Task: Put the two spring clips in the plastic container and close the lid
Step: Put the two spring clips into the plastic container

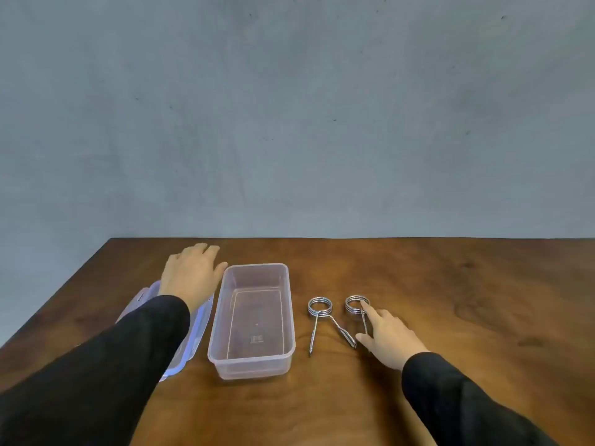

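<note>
**Clips on the counter, container open, right hand reaching in**

While the container (251, 320) stands open and empty on the counter (418, 284), both spring clips lie just to its right, well within reach of the right hand (391, 338).

Placement notes:
- Container sits upright, long side running away from the person, mouth up. Judged: left this way so the clips can be dropped straight in.
- Lid (190, 342) lies flat on the counter just left of the container, largely under the left sleeve (106, 365). Judged: parked close by so it can be swung over once the clips are inside.
- Left hand (190, 272) rests palm down over the far end of the lid, fingers together and flat, gripping nothing; thumb near the container's far left corner. Judged: steadying or waiting.
- Right hand is over the right clip (356, 309). Index finger extended, tip touching its coiled ring; thumb spread toward the handle ends. Fingers apart, not yet closed on anything. Judged: start of the first pick-up.
- Left clip (319, 309) lies untouched, ring away from the person, two wire handles splayed toward the near edge. One handle tip lies very close to the right clip's handle; contact cannot be told.

Count:
- Spring clips: 2, both outside the container.
- Containers: 1.
- Lids: 1, off.
- Hands: 2.

Status, judged: no step finished yet.
</note>
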